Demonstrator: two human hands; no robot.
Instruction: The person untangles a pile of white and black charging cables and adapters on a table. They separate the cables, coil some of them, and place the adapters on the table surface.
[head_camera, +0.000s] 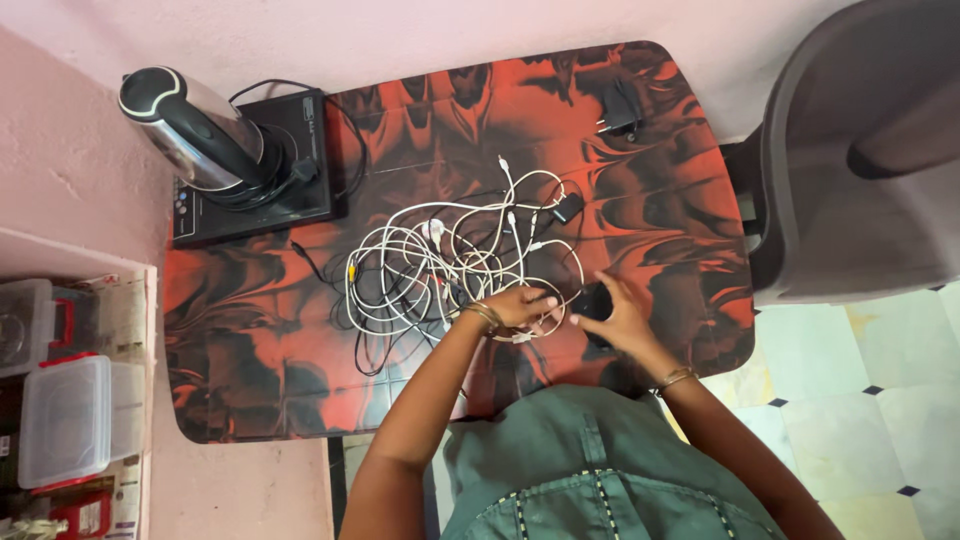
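Head view looks straight down on a red-and-black marbled worktop (250, 340) where a tangle of white cables (450, 255) lies spread as loose overlapping loops, with a few black leads threaded through it. The left hand (520, 305) rests on the near edge of the tangle, fingers curled down onto the strands and apparently pinching one or two of them, though the exact grip is too small to make out. The right hand (615, 315) sits just to the right of the tangle, fingers spread over a small dark device (592, 300), pressing or holding it against the worktop; whether it fully grasps it I cannot tell. A black plug block (567, 207) lies at the far right edge of the tangle, and a black adapter (620, 108) lies well beyond the tangle towards the wall. To the left of the tangle stands a steel-and-black hand blender (195, 130) on a black cooktop (255, 170), whose own black cord runs close to the outer loops. The main risk I judge is that pulling a strand while others cross it will tighten knots instead of freeing them. A hard tug could also drag the plug block or the dark device off the near edge, or snag the cooktop's cord and jolt the tall, tilted blender.
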